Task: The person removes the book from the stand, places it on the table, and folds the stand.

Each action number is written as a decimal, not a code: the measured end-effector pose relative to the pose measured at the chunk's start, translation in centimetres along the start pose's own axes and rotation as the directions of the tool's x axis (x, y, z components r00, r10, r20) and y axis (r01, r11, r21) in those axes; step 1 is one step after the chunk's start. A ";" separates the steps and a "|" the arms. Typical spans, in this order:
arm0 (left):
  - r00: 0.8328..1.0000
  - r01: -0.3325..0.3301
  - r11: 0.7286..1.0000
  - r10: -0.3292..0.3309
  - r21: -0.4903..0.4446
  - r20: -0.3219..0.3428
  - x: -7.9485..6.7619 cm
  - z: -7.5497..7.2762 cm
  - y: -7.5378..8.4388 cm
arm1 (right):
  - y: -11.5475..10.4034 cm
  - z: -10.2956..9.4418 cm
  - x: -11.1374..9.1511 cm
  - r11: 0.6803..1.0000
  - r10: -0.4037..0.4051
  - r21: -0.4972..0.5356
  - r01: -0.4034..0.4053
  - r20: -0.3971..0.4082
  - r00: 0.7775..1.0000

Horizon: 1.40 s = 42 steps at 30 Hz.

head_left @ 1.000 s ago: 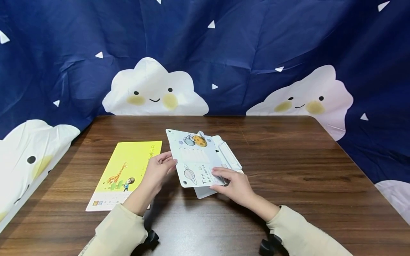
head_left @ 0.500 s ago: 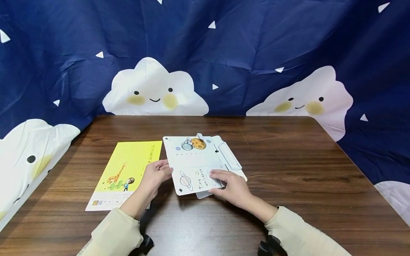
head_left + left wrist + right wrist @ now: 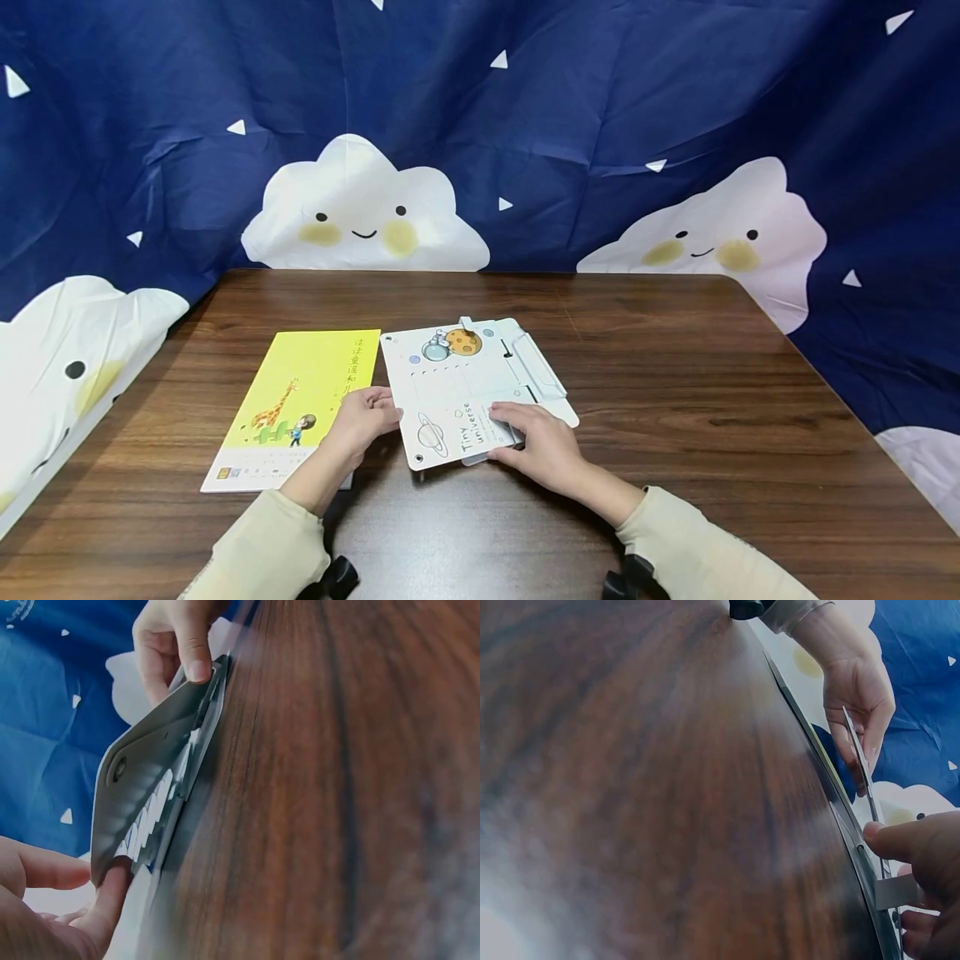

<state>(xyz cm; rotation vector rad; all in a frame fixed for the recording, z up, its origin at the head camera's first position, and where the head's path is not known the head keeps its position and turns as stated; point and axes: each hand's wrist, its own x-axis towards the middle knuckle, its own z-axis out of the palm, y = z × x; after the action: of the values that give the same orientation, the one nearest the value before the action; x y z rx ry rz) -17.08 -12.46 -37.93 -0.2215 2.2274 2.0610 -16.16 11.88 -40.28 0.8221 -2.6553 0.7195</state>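
Note:
A white folding book stand with planet drawings and the words "Tiny universe" lies at mid-table, its printed panel slightly raised over the base. My left hand pinches the panel's left edge between thumb and finger. At the near right side, my right hand holds the stand, thumb at the front edge and fingers over the top. Below the lifted panel, the left wrist view shows a row of jagged white notches. A clear ledge runs along the stand's right side.
A yellow book with a giraffe on its cover lies flat to the left, partly behind my left hand. The brown wooden table extends to the right. A blue cloud-patterned cloth hangs behind it.
The printed panel has tilted down toward the base, its left edge sinking toward the table. My left hand has lowered with it; my right hand has stayed almost in place.

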 end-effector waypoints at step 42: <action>1.000 -0.011 1.000 0.011 -0.013 -0.006 0.1 0.1 -2.5 | 4.3 -3.7 0.8 0.998 0.063 -0.023 -0.061 0.114 0.992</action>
<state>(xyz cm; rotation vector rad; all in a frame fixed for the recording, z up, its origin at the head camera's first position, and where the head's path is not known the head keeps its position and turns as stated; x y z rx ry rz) -16.80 -12.56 -40.38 -0.2171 2.2246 2.0832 -18.98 16.55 -38.50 0.8017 -2.7962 0.6793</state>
